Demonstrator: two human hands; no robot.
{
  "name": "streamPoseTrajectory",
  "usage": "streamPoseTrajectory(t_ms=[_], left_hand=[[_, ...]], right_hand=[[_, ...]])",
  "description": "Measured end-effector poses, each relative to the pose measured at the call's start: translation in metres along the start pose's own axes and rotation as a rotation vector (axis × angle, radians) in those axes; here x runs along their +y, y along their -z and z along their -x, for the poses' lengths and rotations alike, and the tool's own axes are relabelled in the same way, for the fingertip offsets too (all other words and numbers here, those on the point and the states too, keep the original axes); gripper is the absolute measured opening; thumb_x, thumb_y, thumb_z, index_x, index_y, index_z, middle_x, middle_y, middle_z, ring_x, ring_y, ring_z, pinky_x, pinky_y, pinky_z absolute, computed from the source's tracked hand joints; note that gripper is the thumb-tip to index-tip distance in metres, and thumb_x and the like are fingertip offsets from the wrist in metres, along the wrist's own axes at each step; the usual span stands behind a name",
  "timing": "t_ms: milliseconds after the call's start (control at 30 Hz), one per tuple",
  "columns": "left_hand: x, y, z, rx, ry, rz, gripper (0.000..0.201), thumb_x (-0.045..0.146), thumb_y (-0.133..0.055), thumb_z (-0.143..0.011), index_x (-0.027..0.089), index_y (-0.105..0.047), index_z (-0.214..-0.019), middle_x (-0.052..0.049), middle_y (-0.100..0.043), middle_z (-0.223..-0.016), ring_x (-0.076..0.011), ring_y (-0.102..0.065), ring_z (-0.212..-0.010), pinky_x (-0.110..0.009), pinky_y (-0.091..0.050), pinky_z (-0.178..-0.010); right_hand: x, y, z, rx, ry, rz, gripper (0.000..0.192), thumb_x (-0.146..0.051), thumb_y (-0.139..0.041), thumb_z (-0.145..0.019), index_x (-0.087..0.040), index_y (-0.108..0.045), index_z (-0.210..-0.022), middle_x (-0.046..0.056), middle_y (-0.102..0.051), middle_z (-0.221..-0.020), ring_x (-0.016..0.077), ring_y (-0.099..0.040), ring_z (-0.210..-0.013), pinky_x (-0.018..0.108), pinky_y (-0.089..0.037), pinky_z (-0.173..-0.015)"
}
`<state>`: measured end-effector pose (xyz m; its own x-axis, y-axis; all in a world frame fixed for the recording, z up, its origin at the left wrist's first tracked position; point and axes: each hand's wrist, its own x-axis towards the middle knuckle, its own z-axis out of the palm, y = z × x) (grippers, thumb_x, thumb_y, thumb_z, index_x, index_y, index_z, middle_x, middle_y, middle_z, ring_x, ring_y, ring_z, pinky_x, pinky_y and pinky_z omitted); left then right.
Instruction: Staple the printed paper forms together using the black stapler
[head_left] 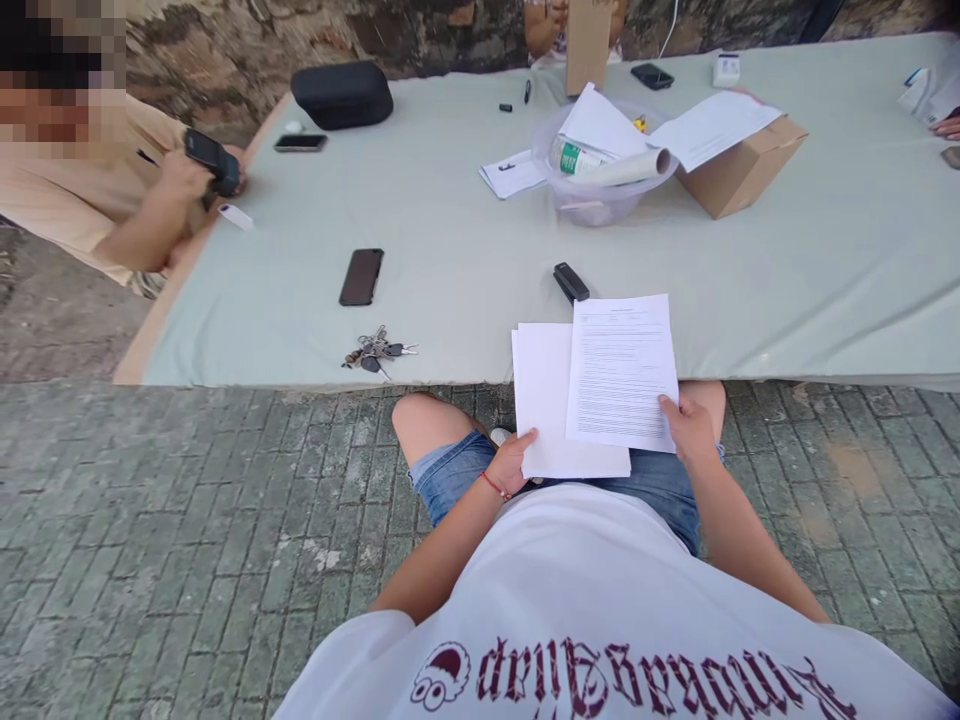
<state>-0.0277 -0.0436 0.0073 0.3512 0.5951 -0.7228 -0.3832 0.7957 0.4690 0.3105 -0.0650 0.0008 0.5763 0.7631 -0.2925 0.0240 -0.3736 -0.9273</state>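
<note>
1. My left hand (512, 462) pinches the lower left corner of the blank paper stack (546, 400), thumb on top; red string on that wrist.
2. My right hand (688, 428) grips the printed sheet (622, 370) at its lower right corner, fingers closed round the edge, thumb on the page.
3. Printed sheet lies over the right part of the stack, tilted a bit; both hang off the desk (450, 220) edge & over my lap, top ends resting on the grey cloth.
4. Just beyond the papers' top edge: small black stapler-like item (571, 282), not touching them.
5. Left of that, near the desk front: bunch of keys (377, 350), w/ a dark phone (361, 276) lying flat behind it.
6. Mid-desk, further back: clear plastic bowl (596, 195) w/ a paper roll & loose sheets in it, cardboard box (742, 170) touching its right side.
7. Far left corner: black zip case (343, 94), second phone (300, 143) beside it.
8. Another person at the desk's left end holds a black device (212, 160) in one hand.
</note>
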Motion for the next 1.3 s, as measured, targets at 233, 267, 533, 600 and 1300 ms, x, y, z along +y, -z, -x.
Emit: streamPoseTrajectory(t_ms=[233,267,533,600,1300], left_hand=[[-0.002,-0.005,0.000,0.057,-0.031,0.012,0.038,0.031,-0.085,-0.082,0.007,-0.073,-0.109,-0.019,-0.080,-0.104,-0.0314,-0.078,-0.096,-0.047,-0.063,-0.094],[-0.003,-0.006,-0.001,0.056,-0.034,0.015,0.040,0.031,-0.085,-0.081,0.008,-0.073,-0.110,-0.019,-0.080,-0.104,-0.0315,-0.078,-0.097,-0.047,-0.063,-0.095],[-0.011,-0.015,-0.003,0.045,-0.103,0.052,0.059,0.032,-0.097,-0.062,0.008,-0.075,-0.111,-0.019,-0.080,-0.108,-0.0376,-0.074,-0.111,-0.053,-0.059,-0.101],[-0.013,-0.017,-0.002,0.032,-0.135,0.054,0.065,0.033,-0.101,-0.055,0.008,-0.076,-0.109,-0.019,-0.080,-0.106,-0.0392,-0.073,-0.113,-0.054,-0.058,-0.103],[0.012,-0.007,0.012,0.125,-0.095,0.091,0.037,0.035,-0.072,-0.093,0.012,-0.068,-0.122,-0.016,-0.077,-0.122,-0.0318,-0.071,-0.121,-0.051,-0.053,-0.112]], right_hand=[[-0.017,0.035,-0.002,0.019,-0.101,-0.295,0.048,-0.044,-0.092,-0.062,-0.022,-0.078,-0.102,0.006,-0.081,-0.108,0.0258,-0.075,-0.103,0.037,-0.062,-0.095],[-0.018,0.033,0.002,-0.015,-0.147,-0.298,0.048,-0.044,-0.093,-0.061,-0.022,-0.078,-0.101,0.006,-0.081,-0.107,0.0265,-0.076,-0.102,0.038,-0.063,-0.095],[-0.007,-0.020,0.030,-0.198,-0.201,-0.137,0.033,-0.043,-0.087,-0.069,-0.027,-0.075,-0.096,0.002,-0.081,-0.101,0.0270,-0.076,-0.097,0.041,-0.063,-0.096],[-0.006,-0.028,0.031,-0.198,-0.203,-0.139,0.037,-0.042,-0.089,-0.068,-0.028,-0.073,-0.099,0.002,-0.081,-0.102,0.0271,-0.076,-0.097,0.042,-0.064,-0.094],[-0.015,0.036,-0.005,-0.056,-0.116,-0.300,0.067,-0.035,-0.098,-0.055,-0.026,-0.071,-0.115,0.004,-0.078,-0.121,0.0341,-0.066,-0.129,0.055,-0.049,-0.118]])
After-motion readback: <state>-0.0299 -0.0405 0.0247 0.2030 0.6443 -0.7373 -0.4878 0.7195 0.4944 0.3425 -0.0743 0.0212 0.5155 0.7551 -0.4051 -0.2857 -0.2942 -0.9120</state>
